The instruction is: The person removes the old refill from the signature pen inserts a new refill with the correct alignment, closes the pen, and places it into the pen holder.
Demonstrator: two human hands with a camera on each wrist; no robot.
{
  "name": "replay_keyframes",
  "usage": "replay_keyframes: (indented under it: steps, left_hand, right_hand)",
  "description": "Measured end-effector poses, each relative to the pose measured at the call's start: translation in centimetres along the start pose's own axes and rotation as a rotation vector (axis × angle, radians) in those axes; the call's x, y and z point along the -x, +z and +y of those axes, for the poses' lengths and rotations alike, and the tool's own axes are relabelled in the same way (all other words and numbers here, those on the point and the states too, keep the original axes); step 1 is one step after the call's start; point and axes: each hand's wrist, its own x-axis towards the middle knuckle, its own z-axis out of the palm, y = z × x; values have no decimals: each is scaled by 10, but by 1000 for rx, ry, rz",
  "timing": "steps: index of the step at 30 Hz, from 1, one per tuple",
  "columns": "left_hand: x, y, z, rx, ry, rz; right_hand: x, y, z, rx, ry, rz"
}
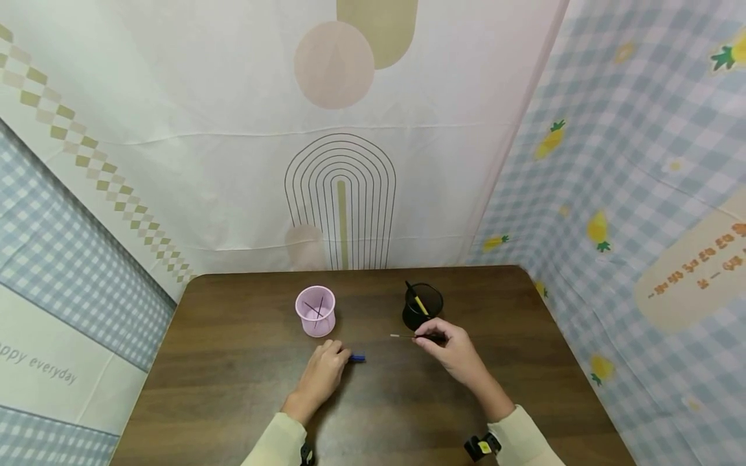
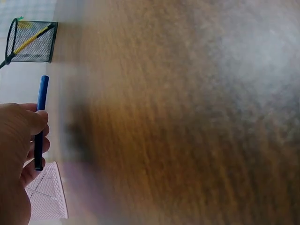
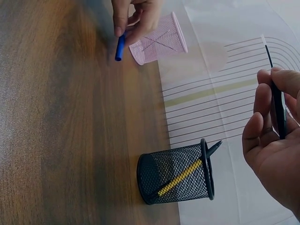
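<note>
Behind both hands, pink cup [image 1: 315, 310], black mesh cup [image 1: 422, 306], left hand [image 1: 324, 374] fingers pinching blue pen [image 1: 357, 358], right hand [image 1: 454, 350] gripping black pen [image 1: 408, 336]

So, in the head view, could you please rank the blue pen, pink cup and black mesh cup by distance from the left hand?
From the left hand:
1. Blue pen, gripped in its fingers.
2. Pink cup, just behind the hand.
3. Black mesh cup, across by the right hand.

Two pen cups: one pink cup [image 1: 315, 310], one black mesh cup [image 1: 422, 305]; one blue pen [image 1: 357, 358]; one black pen [image 1: 415, 336]; one table [image 1: 233, 362].
</note>
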Motion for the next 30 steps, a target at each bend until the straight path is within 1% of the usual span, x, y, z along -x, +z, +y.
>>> replay_keyframes:
  steps: [5, 11, 14, 22, 30]
  left_hand:
    - [2, 5, -2, 0, -2, 3]
    - [5, 10, -2, -8, -31, -40]
    - [6, 11, -2, -7, -37, -47]
    - [5, 11, -4, -15, -25, -30]
    - [7, 8, -3, -9, -22, -49]
  right_hand:
    - [0, 1, 0, -8, -9, 3]
    - [-1, 2, 2, -14, -18, 3]
    - [-1, 1, 2, -13, -15, 0]
    - [-3, 1, -1, -2, -2, -6]
    - [-1, 1, 0, 16, 9, -6]
